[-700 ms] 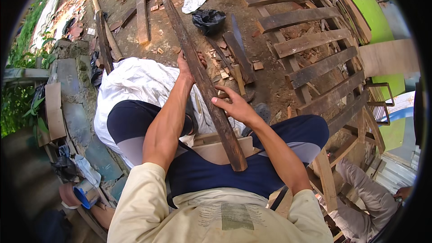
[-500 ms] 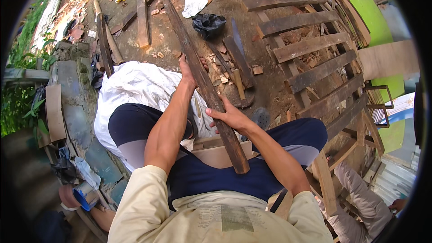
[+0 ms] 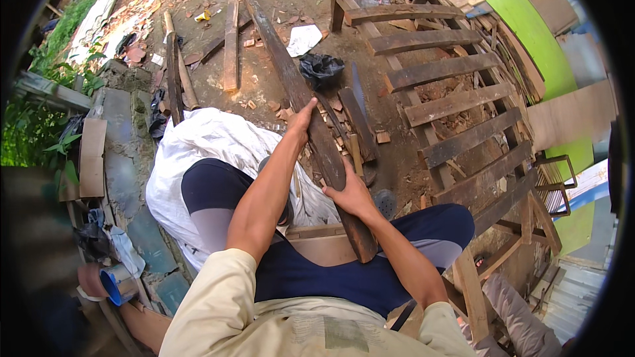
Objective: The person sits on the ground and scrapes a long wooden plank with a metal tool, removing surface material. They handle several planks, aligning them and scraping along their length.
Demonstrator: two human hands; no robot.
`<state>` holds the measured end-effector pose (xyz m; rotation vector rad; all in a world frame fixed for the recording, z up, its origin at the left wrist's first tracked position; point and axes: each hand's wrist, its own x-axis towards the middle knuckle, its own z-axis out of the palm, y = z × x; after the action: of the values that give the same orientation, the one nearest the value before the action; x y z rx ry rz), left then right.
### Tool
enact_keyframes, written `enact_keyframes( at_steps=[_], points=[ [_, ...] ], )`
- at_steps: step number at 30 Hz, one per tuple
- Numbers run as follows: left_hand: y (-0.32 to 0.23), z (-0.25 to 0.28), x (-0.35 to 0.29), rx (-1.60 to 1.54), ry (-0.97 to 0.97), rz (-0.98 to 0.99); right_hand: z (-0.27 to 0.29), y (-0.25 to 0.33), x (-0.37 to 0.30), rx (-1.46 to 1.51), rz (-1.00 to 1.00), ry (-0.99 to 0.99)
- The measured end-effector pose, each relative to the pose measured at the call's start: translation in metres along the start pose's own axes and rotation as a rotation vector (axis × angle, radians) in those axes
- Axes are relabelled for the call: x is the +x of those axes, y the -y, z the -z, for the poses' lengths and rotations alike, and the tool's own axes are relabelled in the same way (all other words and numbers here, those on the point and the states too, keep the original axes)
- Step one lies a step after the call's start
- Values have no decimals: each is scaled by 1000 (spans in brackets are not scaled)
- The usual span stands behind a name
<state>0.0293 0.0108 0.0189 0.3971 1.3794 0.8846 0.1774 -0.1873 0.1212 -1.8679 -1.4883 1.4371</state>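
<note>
A long, dark wooden plank [image 3: 283,66] slants from far left down to my lap, its near end over my dark blue shorts. My left hand [image 3: 302,122] is wrapped round it about halfway along. Nearer to me, my right hand [image 3: 350,192] grips the same plank from its right side, thumb on top. Past my right hand, on the dirt, lie a hammer-like tool with a wooden handle [image 3: 356,153], a short dark wood block [image 3: 357,122] and a handsaw blade [image 3: 359,86]. A white cloth sheet [image 3: 178,158] spreads beside my left leg.
A slatted wooden frame [image 3: 456,92] fills the right side. Ahead lie a black plastic bag [image 3: 321,70], a white scrap [image 3: 304,39] and a lighter board [image 3: 231,46]. A low concrete wall [image 3: 122,158] runs along the left. Green panels [image 3: 529,39] lean at far right.
The plank has turned slightly in my hands, showing a different face. My left hand's hold has shifted round it. The whole view has moved a little, with the surroundings lower in it.
</note>
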Motion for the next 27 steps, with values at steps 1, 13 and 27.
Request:
enact_keyframes(
  at_steps=[1, 13, 27],
  points=[
    [-8, -32, -34, 38, -40, 16, 11, -6, -5, -66, -34, -39],
    [-3, -13, -37, 126, -106, -38, 0, -17, -2, -39, 13, -56],
    [-12, -28, -29, 927, -203, -233, 17, -44, 7, 781, -368, 259]
  ],
)
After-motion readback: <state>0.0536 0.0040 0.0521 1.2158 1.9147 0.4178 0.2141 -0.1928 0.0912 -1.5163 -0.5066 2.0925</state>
